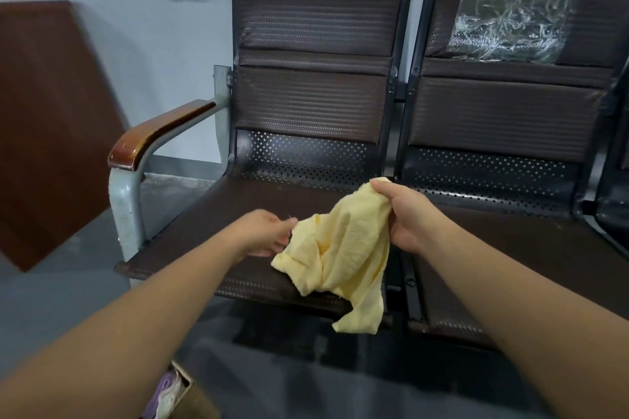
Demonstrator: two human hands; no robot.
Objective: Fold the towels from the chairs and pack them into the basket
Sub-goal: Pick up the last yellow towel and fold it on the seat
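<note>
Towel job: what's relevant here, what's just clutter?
Job: crumpled yellow terry towel, held by left hand and right hand; dark brown perforated metal chairs; tan basket, bottom edge.
Clutter: brown wooden board against wall; clear plastic wrap on right backrest.

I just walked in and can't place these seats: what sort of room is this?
Probably a waiting area or lobby. The chairs stand joined in a row, perforated metal with brown pads, a wooden armrest at the end, against a plain pale wall.
</note>
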